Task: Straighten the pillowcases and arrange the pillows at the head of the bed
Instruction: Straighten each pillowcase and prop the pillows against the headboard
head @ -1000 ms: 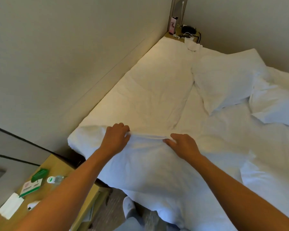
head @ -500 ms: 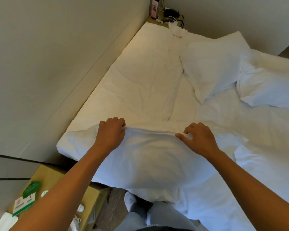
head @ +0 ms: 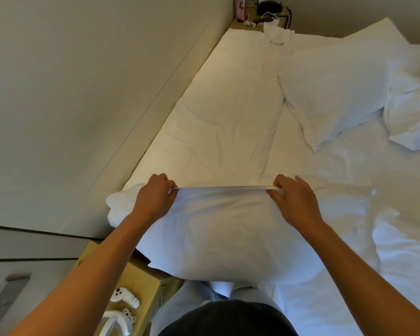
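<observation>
A white pillow point(head: 218, 236) lies at the near end of the bed, partly over the mattress corner. My left hand point(head: 153, 197) and my right hand point(head: 294, 202) both pinch the far hem of its pillowcase, which is stretched taut in a straight line between them. Another long white pillow point(head: 228, 112) lies flat along the wall side. A third pillow point(head: 335, 86) sits at an angle further right, and one more point(head: 412, 110) lies at the right edge.
The white bed sheet point(head: 349, 180) is rumpled to the right. A wooden nightstand point(head: 141, 275) with small white devices stands below left. A far bedside shelf point(head: 264, 18) holds a black object and cables. The wall point(head: 83, 93) runs along the left.
My hands have spread further apart along the pillowcase hem and pulled it tight. The view has tilted down toward my body.
</observation>
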